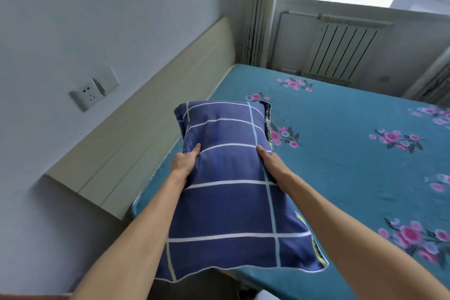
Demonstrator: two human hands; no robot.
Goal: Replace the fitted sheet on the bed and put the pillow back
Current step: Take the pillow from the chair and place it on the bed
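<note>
The pillow (229,187) is plump and rectangular, in a soft navy cotton case crossed by thin white lines, with a pale blue stripe and yellow piping along its flat sewn border. Both hands hold it above the near left corner of the bed, its long axis running from near to far, far end toward the window. The left hand (183,162) grips its left side, thumb on top; the right hand (272,162) clasps the right side, fingers tucked underneath. Below, the teal fitted sheet (345,153) lies smooth, printed with pink flower sprays. A beige panelled headboard (146,126) runs along the left wall.
</note>
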